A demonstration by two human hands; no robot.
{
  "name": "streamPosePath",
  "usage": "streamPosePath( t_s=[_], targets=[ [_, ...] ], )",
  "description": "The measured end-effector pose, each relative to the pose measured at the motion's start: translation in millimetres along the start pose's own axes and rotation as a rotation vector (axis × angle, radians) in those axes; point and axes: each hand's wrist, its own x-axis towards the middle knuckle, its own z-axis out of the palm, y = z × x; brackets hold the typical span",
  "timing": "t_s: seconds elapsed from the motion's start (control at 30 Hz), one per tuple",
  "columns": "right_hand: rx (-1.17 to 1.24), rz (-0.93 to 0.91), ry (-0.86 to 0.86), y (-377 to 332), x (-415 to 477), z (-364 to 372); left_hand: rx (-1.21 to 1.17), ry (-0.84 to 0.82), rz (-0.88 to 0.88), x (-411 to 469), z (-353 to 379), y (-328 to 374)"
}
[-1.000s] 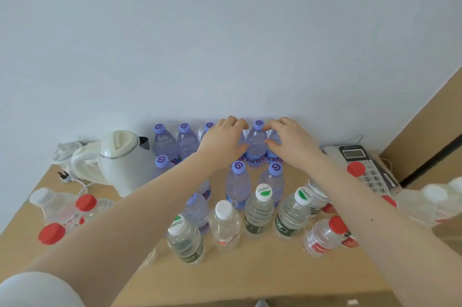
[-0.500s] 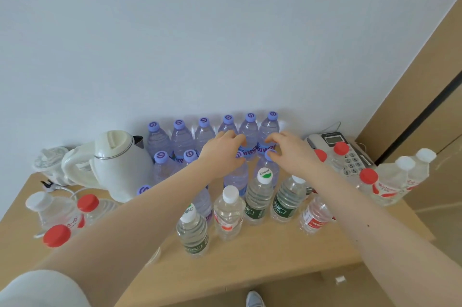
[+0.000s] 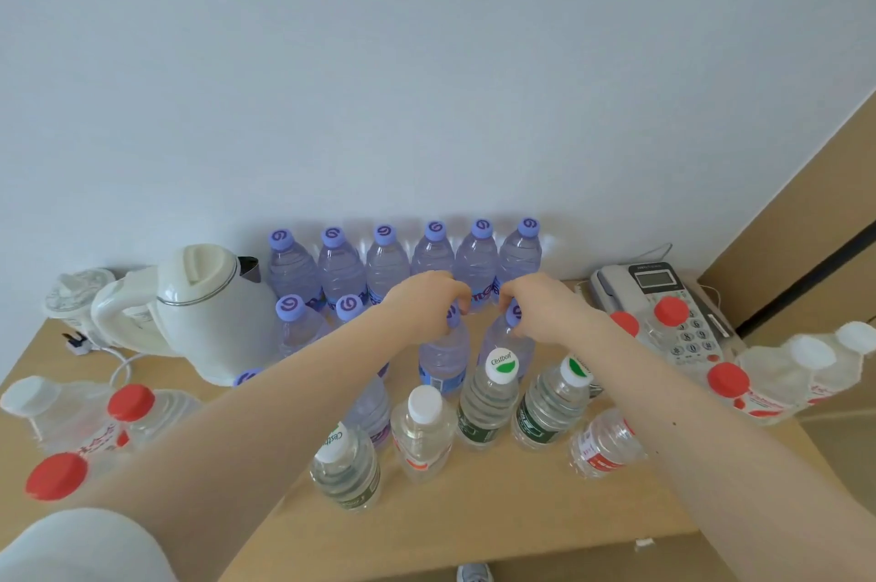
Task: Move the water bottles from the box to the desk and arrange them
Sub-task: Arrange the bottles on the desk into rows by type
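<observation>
Several purple-capped water bottles (image 3: 479,264) stand in a row against the wall on the wooden desk (image 3: 497,515). In the second row, my left hand (image 3: 426,302) grips the neck of one purple-capped bottle (image 3: 443,358). Beside it my right hand (image 3: 540,306) grips the neck of another purple-capped bottle (image 3: 502,340). Both bottles stand upright on the desk. In front stands a row of clear bottles with white and green caps (image 3: 488,396). The box is out of view.
A white electric kettle (image 3: 199,311) stands at the left, with red-capped bottles (image 3: 128,415) in front of it. A desk telephone (image 3: 663,302) and more red- and white-capped bottles (image 3: 768,387) stand at the right. The desk's front edge runs along the bottom.
Both hands drew back from the back-row bottles toward me and now hold the necks of two second-row bottles. The view has shifted, showing more of the desk.
</observation>
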Motion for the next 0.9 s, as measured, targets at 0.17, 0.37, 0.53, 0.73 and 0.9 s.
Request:
streamPosePath(
  t_s=[0.17,0.37,0.53,0.73,0.9],
  targets=[
    [0.020,-0.053,-0.002,8,9,-5,-0.016,-0.015,-0.003,8,-7,-4],
    [0.051,-0.030,-0.008,23,20,-16,0.018,-0.009,-0.009,23,-17,1],
    [0.050,0.006,-0.004,37,30,-24,0.013,0.006,-0.033,43,-24,3],
    [-0.006,0.067,-0.012,59,43,-32,0.013,0.007,-0.046,67,-23,10],
    [-0.083,0.107,-0.029,69,53,-34,-0.001,-0.001,-0.050,81,-26,16]
  ],
)
